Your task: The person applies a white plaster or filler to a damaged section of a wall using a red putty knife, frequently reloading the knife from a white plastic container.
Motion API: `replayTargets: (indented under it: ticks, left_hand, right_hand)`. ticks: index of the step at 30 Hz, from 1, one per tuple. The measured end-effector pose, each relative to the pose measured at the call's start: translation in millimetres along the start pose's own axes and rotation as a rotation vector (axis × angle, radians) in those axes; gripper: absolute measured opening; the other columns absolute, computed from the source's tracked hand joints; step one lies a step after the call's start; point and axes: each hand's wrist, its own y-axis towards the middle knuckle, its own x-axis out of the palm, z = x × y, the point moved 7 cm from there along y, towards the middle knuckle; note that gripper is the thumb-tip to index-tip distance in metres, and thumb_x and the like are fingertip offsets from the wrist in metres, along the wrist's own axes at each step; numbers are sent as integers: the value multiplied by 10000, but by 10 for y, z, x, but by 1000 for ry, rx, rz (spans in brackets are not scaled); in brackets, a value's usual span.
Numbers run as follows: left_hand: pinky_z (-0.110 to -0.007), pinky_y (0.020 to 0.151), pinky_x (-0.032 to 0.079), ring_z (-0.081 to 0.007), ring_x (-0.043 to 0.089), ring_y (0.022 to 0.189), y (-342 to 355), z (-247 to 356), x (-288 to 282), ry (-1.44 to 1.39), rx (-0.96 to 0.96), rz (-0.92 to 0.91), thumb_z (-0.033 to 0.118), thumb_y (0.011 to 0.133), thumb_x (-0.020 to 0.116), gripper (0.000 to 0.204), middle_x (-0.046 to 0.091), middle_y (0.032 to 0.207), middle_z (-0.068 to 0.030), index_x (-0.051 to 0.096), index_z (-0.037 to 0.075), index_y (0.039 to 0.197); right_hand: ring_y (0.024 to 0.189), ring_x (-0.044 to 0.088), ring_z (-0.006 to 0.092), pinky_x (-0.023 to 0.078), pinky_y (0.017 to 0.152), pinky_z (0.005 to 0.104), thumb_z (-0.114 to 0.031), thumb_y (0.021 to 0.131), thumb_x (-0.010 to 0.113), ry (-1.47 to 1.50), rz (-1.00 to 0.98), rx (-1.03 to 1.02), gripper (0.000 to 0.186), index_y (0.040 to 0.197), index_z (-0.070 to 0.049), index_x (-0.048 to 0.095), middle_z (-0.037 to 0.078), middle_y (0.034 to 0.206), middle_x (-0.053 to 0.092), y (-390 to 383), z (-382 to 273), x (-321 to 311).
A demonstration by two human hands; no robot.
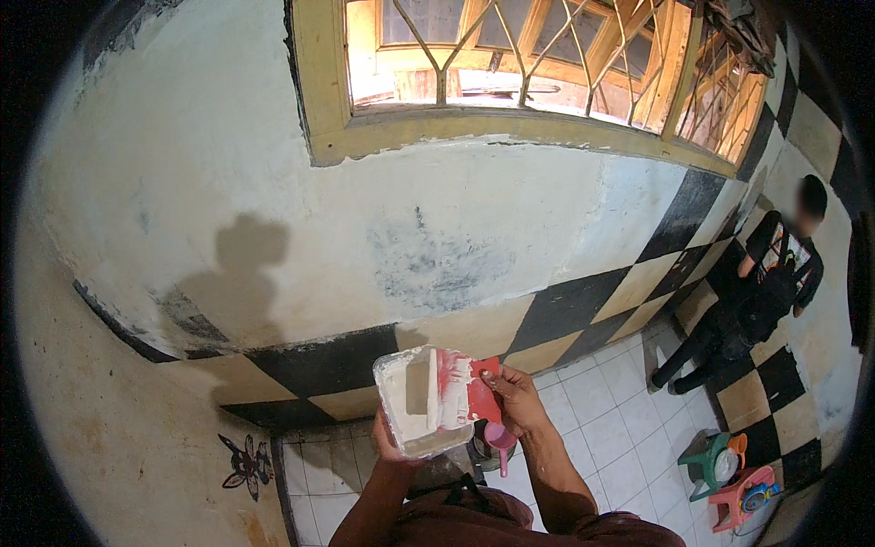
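Observation:
My left hand (389,441) grips a white rectangular plastic tub (390,390) from its left and underside. White putty lines the inside of the tub. In my right hand (516,399), a flat red putty scraper (484,393) is pinched between thumb and fingers. Thick white putty coats the scraper's left part, which lies over the tub's right side. Both hands are in front of my body, a little away from the wall (437,219). That wall is mostly skimmed white, with a grey, dark-smudged patch in its middle.
A yellow-framed window (328,137) with metal bars is set above. Black and cream squares (574,305) run along the lower wall. Below my right hand is a pink dipper (500,438). Another person (761,283) stands at right, near a green stool (702,460) and a red stool (732,500) carrying items.

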Motion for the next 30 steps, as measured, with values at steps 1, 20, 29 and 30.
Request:
replayTargets:
  ticks: [1,20,29,30]
  left_hand:
    - [-499,1007,468,-320,563,1202,5,-7,9,-1,0,-1,441,991,364,547,562,1336,-126,482,72,1378]
    - [-512,1014,456,-322,567,1200,-88,412,-192,316,250,75,487,973,345,565,565,1338,-91,478,122,1383]
    - [-616,995,442,-401,535,1222,-361,515,-574,-51,168,138,653,879,472,771,490,1414,-137,375,156,1460]
    - [-616,995,442,-401,535,1222,-372,500,-548,-49,162,138,653,879,472,771,490,1414,-137,375,156,1460]
  right_hand:
    - [841,668,166,555,791,332,-111,932,646,-5,7,-4,149,1015,11,670,93,976,696,5,-6,-15]
    - [931,644,179,545,817,323,-128,956,570,128,78,-154,236,1163,-16,582,75,1062,648,984,-283,-298]
    - [767,597,221,578,684,372,-114,925,561,157,307,-250,97,902,-22,540,67,813,536,1722,-581,-146]
    - [768,600,229,579,679,373,-131,932,553,123,306,-242,115,907,-20,536,67,802,526,1810,-758,-70]
